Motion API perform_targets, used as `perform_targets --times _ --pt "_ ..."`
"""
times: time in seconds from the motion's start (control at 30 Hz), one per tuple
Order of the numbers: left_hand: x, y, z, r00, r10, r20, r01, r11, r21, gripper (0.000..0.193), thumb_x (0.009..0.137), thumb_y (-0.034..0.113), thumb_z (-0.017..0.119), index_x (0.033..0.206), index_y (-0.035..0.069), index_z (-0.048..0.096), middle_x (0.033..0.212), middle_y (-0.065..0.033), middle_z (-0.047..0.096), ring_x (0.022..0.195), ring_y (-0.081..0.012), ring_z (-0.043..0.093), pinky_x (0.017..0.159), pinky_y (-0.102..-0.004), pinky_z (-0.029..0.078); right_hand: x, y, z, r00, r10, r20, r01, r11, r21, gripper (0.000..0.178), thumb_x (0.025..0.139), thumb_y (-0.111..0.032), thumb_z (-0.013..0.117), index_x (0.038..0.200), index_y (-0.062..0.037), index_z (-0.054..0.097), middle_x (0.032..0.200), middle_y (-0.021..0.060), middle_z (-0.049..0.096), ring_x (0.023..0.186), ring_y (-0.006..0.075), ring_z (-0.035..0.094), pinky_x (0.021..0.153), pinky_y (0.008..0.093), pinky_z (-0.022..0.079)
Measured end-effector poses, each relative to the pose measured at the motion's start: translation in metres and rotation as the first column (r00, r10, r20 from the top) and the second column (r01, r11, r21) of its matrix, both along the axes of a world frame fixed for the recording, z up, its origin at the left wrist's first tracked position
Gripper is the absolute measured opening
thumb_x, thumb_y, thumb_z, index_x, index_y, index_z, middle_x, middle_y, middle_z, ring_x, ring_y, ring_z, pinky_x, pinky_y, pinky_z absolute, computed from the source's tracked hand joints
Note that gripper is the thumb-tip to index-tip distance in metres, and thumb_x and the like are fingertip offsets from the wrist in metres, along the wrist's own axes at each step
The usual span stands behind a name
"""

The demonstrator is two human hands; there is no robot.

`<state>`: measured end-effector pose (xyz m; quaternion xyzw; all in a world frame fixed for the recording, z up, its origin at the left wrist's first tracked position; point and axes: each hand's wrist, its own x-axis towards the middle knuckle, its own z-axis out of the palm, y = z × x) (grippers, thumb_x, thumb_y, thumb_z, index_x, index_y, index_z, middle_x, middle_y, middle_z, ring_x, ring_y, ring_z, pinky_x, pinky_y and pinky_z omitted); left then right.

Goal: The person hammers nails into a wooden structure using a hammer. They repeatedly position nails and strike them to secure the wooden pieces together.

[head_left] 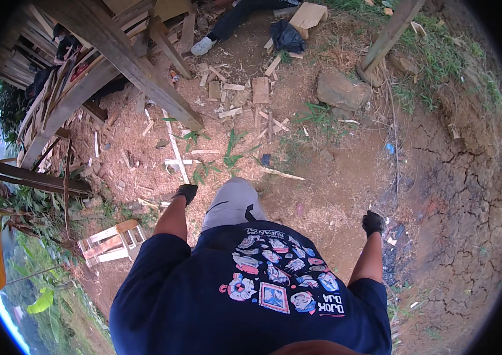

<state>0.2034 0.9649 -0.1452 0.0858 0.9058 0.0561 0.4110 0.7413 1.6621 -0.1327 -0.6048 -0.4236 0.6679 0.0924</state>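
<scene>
The left hand, dark-gloved, hangs beside the person's pale-clad leg, right at the near end of a long pale wood strip that runs away over the chip-strewn ground; whether its grip is narrow around that strip or merely overlaps it in view, I cannot tell. The right hand, also dark-gloved, hangs well apart over bare soil near small dark debris, its fingers seemingly curled, though whether its grip holds anything I cannot tell.
</scene>
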Motion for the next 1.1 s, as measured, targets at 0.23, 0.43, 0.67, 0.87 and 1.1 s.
perform_targets --times 0.23,0.43,0.67,0.87,1.1 --pt "0.046 -0.032 -0.045 0.874 -0.433 0.221 0.478 0.848 -0.228 0.025 0.104 0.022 0.054 0.108 0.008 0.075 0.103 -0.012 0.079 0.097 -0.0303 0.078 0.076 -0.0504 0.06 -0.191 0.002 -0.056 0.72 0.687 0.098 -0.648 0.716 -0.26 0.013 0.1 -0.029 0.07 0.095 -0.0168 0.071 0.079 0.0057 0.071 0.06 0.0198 0.062 0.051 0.0384 0.047" --pt "-0.069 0.152 0.09 0.864 0.501 -0.045 -0.494 0.862 0.113 0.074 0.1 0.065 0.044 0.119 0.001 0.076 0.125 -0.0303 0.072 0.123 -0.0446 0.068 0.109 -0.0525 0.048 -0.166 0.047 -0.012 0.692 0.686 0.224 -0.544 0.7 -0.463 0.016 0.102 -0.03 0.069 0.101 -0.014 0.07 0.08 0.0069 0.069 0.065 0.0213 0.065 0.052 0.0395 0.047" --pt "-0.326 0.252 0.359 0.504 0.127 -0.854 0.062 0.981 0.182 0.063 0.109 0.061 0.038 0.098 0.012 0.076 0.099 -0.0199 0.076 0.097 -0.0458 0.071 0.086 -0.0592 0.054 -0.161 0.06 0.043 0.767 0.507 0.394 -0.371 0.851 -0.373 0.021 0.102 -0.03 0.065 0.085 -0.0175 0.063 0.071 0.0015 0.061 0.054 0.0174 0.054 0.047 0.0347 0.041" --pt "-0.536 0.208 0.484 0.221 0.027 -0.975 0.038 0.999 0.037 0.057 0.11 0.058 0.036 0.136 0.015 0.064 0.119 -0.0186 0.075 0.106 -0.0429 0.072 0.086 -0.0564 0.057 -0.179 0.053 0.09 0.486 0.785 0.383 -0.566 0.617 -0.546 0.03 0.099 -0.04 0.071 0.101 -0.0101 0.07 0.087 0.0056 0.071 0.07 0.0186 0.067 0.063 0.0373 0.057" --pt "-0.609 0.184 0.45 0.513 -0.083 -0.854 -0.312 0.909 -0.275 0.088 0.088 0.059 0.077 0.156 0.012 0.048 0.143 -0.0241 0.064 0.133 -0.0419 0.062 0.104 -0.0554 0.053 -0.344 0.147 0.109 0.248 0.844 0.477 -0.638 0.512 -0.575 0.034 0.1 -0.039 0.07 0.084 -0.0097 0.071 0.074 0.0037 0.067 0.063 0.0173 0.065 0.06 0.0351 0.056"
